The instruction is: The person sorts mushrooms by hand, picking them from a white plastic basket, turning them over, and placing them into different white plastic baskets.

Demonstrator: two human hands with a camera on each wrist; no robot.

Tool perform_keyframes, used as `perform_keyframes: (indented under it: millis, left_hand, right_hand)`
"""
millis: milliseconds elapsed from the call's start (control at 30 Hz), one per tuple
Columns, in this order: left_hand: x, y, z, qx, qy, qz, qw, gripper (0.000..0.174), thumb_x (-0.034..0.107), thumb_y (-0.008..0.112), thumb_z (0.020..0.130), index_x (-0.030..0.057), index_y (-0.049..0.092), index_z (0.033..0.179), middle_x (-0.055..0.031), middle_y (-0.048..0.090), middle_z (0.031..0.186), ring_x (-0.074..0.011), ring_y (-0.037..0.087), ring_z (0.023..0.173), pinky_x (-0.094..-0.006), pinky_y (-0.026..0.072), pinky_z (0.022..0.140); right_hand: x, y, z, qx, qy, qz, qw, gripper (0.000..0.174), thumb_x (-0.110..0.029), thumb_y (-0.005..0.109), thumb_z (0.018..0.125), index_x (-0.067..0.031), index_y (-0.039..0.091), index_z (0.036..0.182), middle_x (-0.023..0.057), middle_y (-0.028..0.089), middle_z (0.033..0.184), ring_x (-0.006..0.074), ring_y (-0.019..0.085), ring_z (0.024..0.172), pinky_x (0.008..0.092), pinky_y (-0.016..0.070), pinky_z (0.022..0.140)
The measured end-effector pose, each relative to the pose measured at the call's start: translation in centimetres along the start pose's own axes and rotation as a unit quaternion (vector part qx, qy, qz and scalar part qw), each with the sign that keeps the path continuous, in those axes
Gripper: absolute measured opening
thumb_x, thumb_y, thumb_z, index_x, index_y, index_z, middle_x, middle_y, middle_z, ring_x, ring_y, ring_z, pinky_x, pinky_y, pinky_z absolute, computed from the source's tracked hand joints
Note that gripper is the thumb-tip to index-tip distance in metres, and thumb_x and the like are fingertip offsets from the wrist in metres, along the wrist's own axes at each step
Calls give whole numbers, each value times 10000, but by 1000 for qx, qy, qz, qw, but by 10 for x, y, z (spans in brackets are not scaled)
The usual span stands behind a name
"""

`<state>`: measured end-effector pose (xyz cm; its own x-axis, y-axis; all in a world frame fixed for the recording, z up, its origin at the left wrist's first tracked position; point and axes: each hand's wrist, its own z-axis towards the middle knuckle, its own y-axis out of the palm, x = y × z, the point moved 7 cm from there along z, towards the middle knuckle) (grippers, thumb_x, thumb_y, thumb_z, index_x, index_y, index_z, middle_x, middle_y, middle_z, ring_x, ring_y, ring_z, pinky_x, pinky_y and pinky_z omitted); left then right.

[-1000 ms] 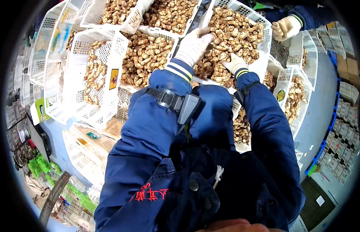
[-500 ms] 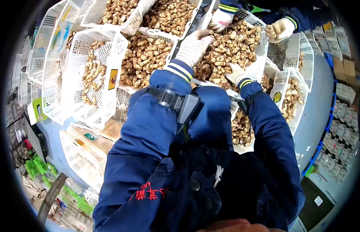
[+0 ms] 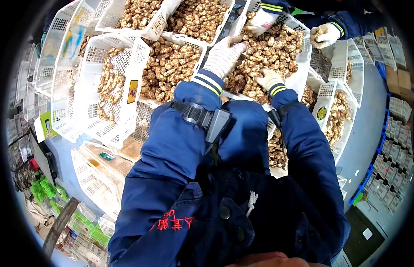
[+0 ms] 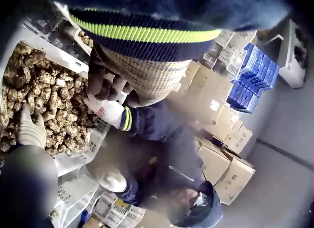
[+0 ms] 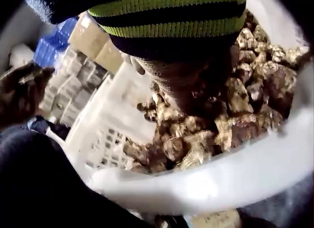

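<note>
Knobby brown-and-white mushrooms (image 3: 273,53) fill a white plastic basket (image 3: 300,78) before me. My left hand (image 3: 222,55), in a pale knit glove, is at the basket's left rim, thumb and forefinger apart. Its dark-stained fingers (image 4: 105,85) bend loosely in the left wrist view, and nothing shows between them. At the near right of the pile is my right hand (image 3: 270,80), also gloved, its fingers down among the mushrooms. From the right wrist view the right hand (image 5: 174,80) is over the mushrooms (image 5: 196,144); its fingertips are largely hidden, so I cannot tell whether it grips one.
Another person's gloved hand (image 3: 261,21) reaches into the basket's far side; their other hand (image 3: 325,35) is beyond its right rim. More mushroom baskets stand left, including a tilted, sparsely filled basket (image 3: 93,84). Another basket (image 3: 342,142) is at right, with cardboard boxes (image 4: 203,90) farther off.
The other person's hand has come into the far side of the basket. My right hand has shifted slightly over the mushrooms, while my left hand has stayed at the left rim.
</note>
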<state>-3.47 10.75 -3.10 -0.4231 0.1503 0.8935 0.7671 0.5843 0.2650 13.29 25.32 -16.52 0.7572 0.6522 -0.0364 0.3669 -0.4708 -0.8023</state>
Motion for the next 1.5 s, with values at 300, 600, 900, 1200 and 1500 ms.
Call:
perform_keyframes:
  millis: [300,600,900,1200,1500]
  left_hand:
    - [-20,-8,17,16,44,57,997,748,245,711,798,-7,309,1376,-115,533,1126,-129,556,927,-268,492,731]
    - [-12,16,-13,-63,-99,-172,978,418,85,607,849,30,497,1249,-82,634,968,-133,618,734,-224,525,603]
    - [-8,1,-4,18,-30,-180,983,374,110,582,861,0,480,1203,-90,623,912,-165,629,751,-252,538,635]
    - [-12,-26,6,86,7,-111,990,387,109,600,843,5,503,1203,-77,613,914,-154,606,743,-257,518,636]
    - [-64,13,30,30,98,488,867,312,106,547,808,75,628,1108,-197,650,927,-328,632,853,-370,500,775]
  right_hand:
    - [14,-24,-6,-7,-72,266,961,526,-457,668,779,-55,620,1114,138,662,998,219,623,928,306,465,859]
    - [-5,-13,-3,-1,-194,211,958,383,-236,661,826,-43,588,1149,132,657,970,197,616,889,304,482,796]
    - [-54,9,4,-99,-95,-122,983,459,-416,570,795,-55,645,1069,175,626,1101,323,590,1033,402,470,886]
    - [-3,2,-14,-129,-177,426,878,365,-302,642,795,-49,667,1058,81,660,1058,188,585,1017,309,407,935]
    - [-5,-36,-20,143,-182,168,958,346,-271,569,820,-93,632,1110,187,644,1012,316,618,936,356,483,842]
